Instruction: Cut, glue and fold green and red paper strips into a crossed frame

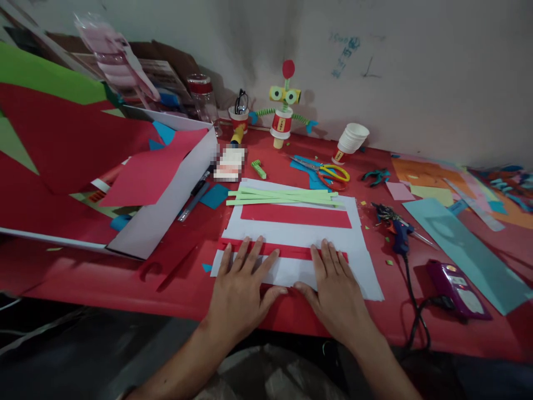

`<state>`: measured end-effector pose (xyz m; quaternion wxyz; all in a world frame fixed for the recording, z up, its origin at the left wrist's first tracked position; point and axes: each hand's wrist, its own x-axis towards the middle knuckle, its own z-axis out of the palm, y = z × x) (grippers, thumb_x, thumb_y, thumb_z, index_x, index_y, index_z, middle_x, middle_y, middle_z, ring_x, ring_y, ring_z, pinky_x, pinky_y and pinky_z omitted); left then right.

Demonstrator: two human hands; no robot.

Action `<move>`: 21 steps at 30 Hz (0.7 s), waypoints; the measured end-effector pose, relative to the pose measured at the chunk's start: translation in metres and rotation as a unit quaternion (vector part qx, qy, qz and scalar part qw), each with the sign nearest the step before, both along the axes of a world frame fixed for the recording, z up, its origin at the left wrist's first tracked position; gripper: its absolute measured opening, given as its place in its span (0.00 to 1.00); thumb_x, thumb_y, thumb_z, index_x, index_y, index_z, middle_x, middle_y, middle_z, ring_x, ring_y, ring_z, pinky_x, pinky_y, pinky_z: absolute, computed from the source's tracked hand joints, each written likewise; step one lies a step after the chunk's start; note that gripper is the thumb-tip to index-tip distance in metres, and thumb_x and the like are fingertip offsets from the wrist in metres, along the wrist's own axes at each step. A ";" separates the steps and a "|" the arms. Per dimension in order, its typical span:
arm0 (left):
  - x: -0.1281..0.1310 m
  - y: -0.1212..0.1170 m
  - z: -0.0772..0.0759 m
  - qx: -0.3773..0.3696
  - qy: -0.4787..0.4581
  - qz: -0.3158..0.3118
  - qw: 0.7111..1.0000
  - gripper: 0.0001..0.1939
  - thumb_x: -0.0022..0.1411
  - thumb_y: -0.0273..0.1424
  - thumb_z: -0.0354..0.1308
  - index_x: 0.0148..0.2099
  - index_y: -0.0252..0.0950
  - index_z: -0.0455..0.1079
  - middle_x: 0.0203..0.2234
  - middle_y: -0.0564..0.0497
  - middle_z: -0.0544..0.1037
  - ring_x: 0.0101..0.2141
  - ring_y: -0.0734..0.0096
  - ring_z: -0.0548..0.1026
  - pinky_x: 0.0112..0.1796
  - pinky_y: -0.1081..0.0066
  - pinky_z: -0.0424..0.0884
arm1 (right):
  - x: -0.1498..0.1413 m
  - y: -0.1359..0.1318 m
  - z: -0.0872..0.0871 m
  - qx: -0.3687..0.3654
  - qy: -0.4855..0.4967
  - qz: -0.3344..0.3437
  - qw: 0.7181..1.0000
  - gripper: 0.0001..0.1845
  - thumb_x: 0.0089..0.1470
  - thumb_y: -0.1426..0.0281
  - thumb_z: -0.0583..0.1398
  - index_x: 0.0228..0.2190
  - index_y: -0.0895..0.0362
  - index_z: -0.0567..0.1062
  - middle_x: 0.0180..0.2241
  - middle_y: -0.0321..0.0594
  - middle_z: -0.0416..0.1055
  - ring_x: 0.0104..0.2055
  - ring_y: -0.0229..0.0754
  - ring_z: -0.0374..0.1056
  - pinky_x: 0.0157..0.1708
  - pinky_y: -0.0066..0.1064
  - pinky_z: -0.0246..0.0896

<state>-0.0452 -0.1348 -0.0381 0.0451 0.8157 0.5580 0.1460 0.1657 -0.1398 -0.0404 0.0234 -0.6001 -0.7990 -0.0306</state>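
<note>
My left hand (240, 286) lies flat with its fingers spread, the fingertips on a narrow red paper strip (291, 251). Opposite it, my right hand (335, 283) presses down flat near the strip's right end, fingers apart. Under both hands is white paper (291, 230) on the red tabletop. Beyond the fingertips a wider red strip (296, 215) rests on the paper. Several thin light green paper strips (283, 196) lie loosely crossed along the paper's far edge. Parts of the narrow strip are hidden under my fingers.
At left stands a white box (166, 222) with coloured paper. Behind sit a paper-cup robot figure (282, 125), scissors (322, 172) and stacked paper cups (351, 141). To the right are a glue gun (402, 236) with a cord, a purple device (460, 291) and a light blue sheet (470, 253).
</note>
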 end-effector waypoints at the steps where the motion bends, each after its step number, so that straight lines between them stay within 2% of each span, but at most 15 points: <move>1: -0.001 0.000 -0.001 0.008 0.005 -0.001 1.000 0.30 0.61 0.49 0.50 0.63 0.47 0.59 0.63 0.47 0.57 0.62 0.48 0.56 0.59 0.46 0.49 | 0.007 -0.001 -0.002 0.013 -0.006 -0.002 1.000 0.40 0.60 0.51 0.46 0.60 0.70 0.57 0.62 0.61 0.51 0.65 0.57 0.47 0.60 0.47 0.46; 3: -0.003 0.000 -0.006 0.031 0.018 -0.009 0.999 0.30 0.62 0.48 0.49 0.64 0.46 0.56 0.63 0.47 0.57 0.61 0.50 0.57 0.59 0.47 0.50 | 0.021 -0.002 -0.005 0.053 -0.014 -0.002 0.999 0.36 0.62 0.55 0.44 0.60 0.70 0.58 0.62 0.58 0.54 0.64 0.54 0.51 0.60 0.45 0.47; 6: -0.008 0.000 -0.016 0.077 0.031 0.006 0.997 0.36 0.62 0.47 0.47 0.66 0.33 0.50 0.61 0.43 0.61 0.60 0.54 0.60 0.59 0.52 0.52 | 0.036 -0.002 -0.010 0.109 -0.022 0.004 0.994 0.31 0.64 0.57 0.42 0.59 0.65 0.59 0.59 0.54 0.60 0.61 0.52 0.57 0.58 0.47 0.46; 11: -0.017 0.002 -0.026 0.136 0.046 0.032 0.989 0.38 0.60 0.49 0.49 0.65 0.31 0.53 0.60 0.39 0.62 0.59 0.51 0.61 0.58 0.53 0.52 | 0.037 -0.001 -0.017 0.163 -0.039 -0.001 0.986 0.29 0.65 0.60 0.42 0.57 0.66 0.63 0.57 0.55 0.63 0.57 0.55 0.62 0.57 0.54 0.43; 15: -0.021 0.002 -0.028 0.148 0.045 0.052 0.987 0.41 0.59 0.50 0.49 0.66 0.28 0.52 0.59 0.36 0.63 0.58 0.49 0.62 0.59 0.52 0.48 | 0.035 -0.004 -0.018 0.192 -0.048 -0.025 0.980 0.31 0.64 0.59 0.40 0.53 0.68 0.68 0.55 0.60 0.65 0.54 0.58 0.65 0.53 0.54 0.47; 19: -0.021 0.003 -0.032 0.173 0.051 0.048 0.982 0.38 0.61 0.50 0.47 0.64 0.29 0.55 0.59 0.36 0.64 0.58 0.49 0.63 0.60 0.49 0.40 | 0.041 0.002 -0.014 0.186 -0.019 -0.019 0.982 0.26 0.65 0.63 0.40 0.46 0.58 0.73 0.49 0.52 0.72 0.50 0.55 0.68 0.52 0.55 0.47; 21: -0.021 0.004 -0.036 0.182 0.059 0.048 0.980 0.35 0.62 0.48 0.46 0.64 0.30 0.56 0.59 0.36 0.65 0.57 0.49 0.64 0.60 0.47 0.35 | 0.045 0.009 -0.013 0.185 0.021 -0.043 0.982 0.23 0.64 0.63 0.42 0.42 0.56 0.74 0.44 0.49 0.76 0.45 0.54 0.70 0.49 0.53 0.52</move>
